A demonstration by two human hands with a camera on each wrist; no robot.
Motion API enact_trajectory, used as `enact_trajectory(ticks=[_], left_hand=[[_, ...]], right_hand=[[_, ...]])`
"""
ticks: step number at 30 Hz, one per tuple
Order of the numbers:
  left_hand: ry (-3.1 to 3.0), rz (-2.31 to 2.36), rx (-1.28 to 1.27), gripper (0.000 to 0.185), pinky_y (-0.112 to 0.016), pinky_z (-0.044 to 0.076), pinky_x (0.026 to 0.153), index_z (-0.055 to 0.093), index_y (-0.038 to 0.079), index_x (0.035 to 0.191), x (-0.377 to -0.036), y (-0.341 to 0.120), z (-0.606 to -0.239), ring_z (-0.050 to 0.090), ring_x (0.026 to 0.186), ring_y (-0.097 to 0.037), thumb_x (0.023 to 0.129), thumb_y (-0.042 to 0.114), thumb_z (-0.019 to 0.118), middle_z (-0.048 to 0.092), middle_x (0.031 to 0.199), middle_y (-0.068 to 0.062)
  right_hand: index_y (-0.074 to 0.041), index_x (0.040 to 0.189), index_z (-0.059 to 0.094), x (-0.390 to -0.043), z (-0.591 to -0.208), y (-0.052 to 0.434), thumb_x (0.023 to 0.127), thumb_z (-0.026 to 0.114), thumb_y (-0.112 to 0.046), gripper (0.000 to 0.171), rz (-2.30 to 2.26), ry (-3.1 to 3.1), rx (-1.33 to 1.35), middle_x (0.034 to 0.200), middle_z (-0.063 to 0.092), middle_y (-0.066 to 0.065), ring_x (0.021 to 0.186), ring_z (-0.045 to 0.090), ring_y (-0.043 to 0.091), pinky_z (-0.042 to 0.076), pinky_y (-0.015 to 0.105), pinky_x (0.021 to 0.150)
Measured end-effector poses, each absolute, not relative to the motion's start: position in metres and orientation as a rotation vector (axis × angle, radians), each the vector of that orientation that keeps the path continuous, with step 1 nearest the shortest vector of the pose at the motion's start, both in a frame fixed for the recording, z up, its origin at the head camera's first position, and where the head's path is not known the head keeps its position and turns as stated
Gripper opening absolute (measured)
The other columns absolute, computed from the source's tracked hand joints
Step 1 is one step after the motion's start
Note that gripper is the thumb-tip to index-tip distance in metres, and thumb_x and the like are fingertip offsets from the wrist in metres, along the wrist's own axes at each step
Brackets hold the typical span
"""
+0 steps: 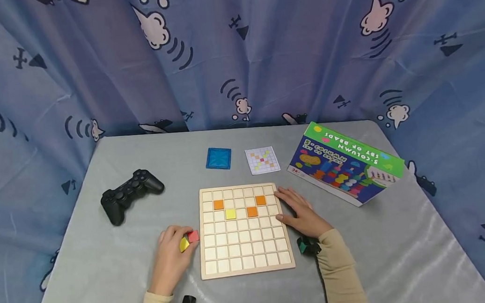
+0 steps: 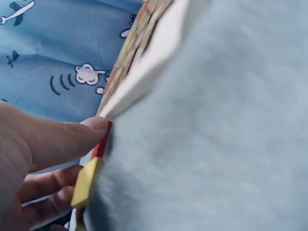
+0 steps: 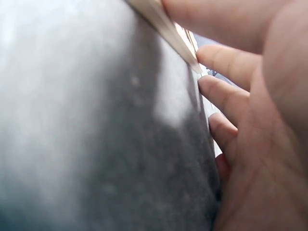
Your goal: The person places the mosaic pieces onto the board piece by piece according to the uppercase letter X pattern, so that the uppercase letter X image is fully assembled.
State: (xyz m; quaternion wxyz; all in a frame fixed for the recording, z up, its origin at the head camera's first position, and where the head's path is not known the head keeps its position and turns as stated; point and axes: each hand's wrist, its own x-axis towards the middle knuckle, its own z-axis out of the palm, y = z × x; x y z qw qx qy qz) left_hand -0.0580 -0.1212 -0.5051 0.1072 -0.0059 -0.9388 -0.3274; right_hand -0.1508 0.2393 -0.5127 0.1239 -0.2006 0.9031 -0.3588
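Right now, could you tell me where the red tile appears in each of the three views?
Head: the red tile is pinched in the left hand, at the wooden board's left edge.
Left wrist: the tile shows edge-on, under the thumb, above a yellow tile.
Right wrist: not in view.
Shared landmark: the wooden board.

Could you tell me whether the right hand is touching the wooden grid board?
Touching: the head view shows the right hand resting against the wooden grid board at its right edge.
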Motion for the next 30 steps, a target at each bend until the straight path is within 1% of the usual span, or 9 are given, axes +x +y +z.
enact_trajectory(ticks=[7, 15, 19, 24, 27, 30], left_hand=[[-2.766, -0.906, -0.043, 0.033, -0.038, 0.041, 0.077, 0.071, 0.007, 0.102, -0.059, -0.125, -0.518, 0.047, 0.09, -0.024, 0.073, 0.016, 0.084, 0.056, 0.1, -0.007], [-2.764, -0.958, 0.002, 0.031, -0.037, 0.042, 0.076, 0.071, 0.009, 0.102, -0.06, -0.126, -0.521, 0.048, 0.092, -0.023, 0.075, 0.021, 0.083, 0.057, 0.102, -0.005], [-2.783, -0.961, 0.022, 0.032, -0.038, 0.042, 0.076, 0.07, 0.009, 0.102, -0.059, -0.126, -0.518, 0.048, 0.092, -0.023, 0.076, 0.022, 0.082, 0.057, 0.102, -0.006], [-2.762, -0.965, 0.056, 0.033, -0.039, 0.043, 0.076, 0.069, 0.006, 0.102, -0.058, -0.12, -0.507, 0.05, 0.09, -0.023, 0.077, 0.022, 0.082, 0.058, 0.099, -0.007], [-2.738, -0.957, 0.024, 0.033, -0.038, 0.044, 0.075, 0.069, 0.005, 0.103, -0.06, -0.11, -0.497, 0.053, 0.087, -0.022, 0.076, 0.018, 0.082, 0.06, 0.097, -0.007], [-2.731, -0.971, -0.063, 0.036, -0.034, 0.046, 0.07, 0.068, 0.004, 0.106, -0.064, -0.098, -0.489, 0.055, 0.081, -0.018, 0.075, 0.016, 0.082, 0.06, 0.094, -0.005]], right_hand=[[-0.022, 0.15, 0.031, -0.15, -0.515, 0.238, 0.093, 0.062, -0.038, 0.068, -1.037, 2.649, -0.575, 0.159, 0.02, 0.006, 0.147, 0.005, 0.034, 0.006, 0.065, 0.109], [-0.022, 0.15, 0.031, -0.15, -0.514, 0.238, 0.092, 0.061, -0.039, 0.068, -1.046, 2.649, -0.569, 0.159, 0.02, 0.006, 0.147, 0.005, 0.033, 0.005, 0.065, 0.108], [-0.022, 0.15, 0.031, -0.15, -0.514, 0.237, 0.092, 0.061, -0.04, 0.068, -1.044, 2.65, -0.567, 0.158, 0.021, 0.006, 0.147, 0.006, 0.034, 0.005, 0.066, 0.108], [-0.022, 0.15, 0.032, -0.151, -0.513, 0.237, 0.092, 0.061, -0.041, 0.068, -1.042, 2.646, -0.552, 0.158, 0.021, 0.007, 0.147, 0.006, 0.034, 0.005, 0.065, 0.108], [-0.022, 0.15, 0.032, -0.151, -0.513, 0.237, 0.092, 0.062, -0.04, 0.068, -1.041, 2.65, -0.554, 0.158, 0.021, 0.006, 0.147, 0.006, 0.033, 0.006, 0.065, 0.108], [-0.023, 0.15, 0.032, -0.15, -0.513, 0.237, 0.092, 0.062, -0.04, 0.068, -1.044, 2.65, -0.546, 0.158, 0.021, 0.006, 0.147, 0.005, 0.033, 0.005, 0.065, 0.108]])
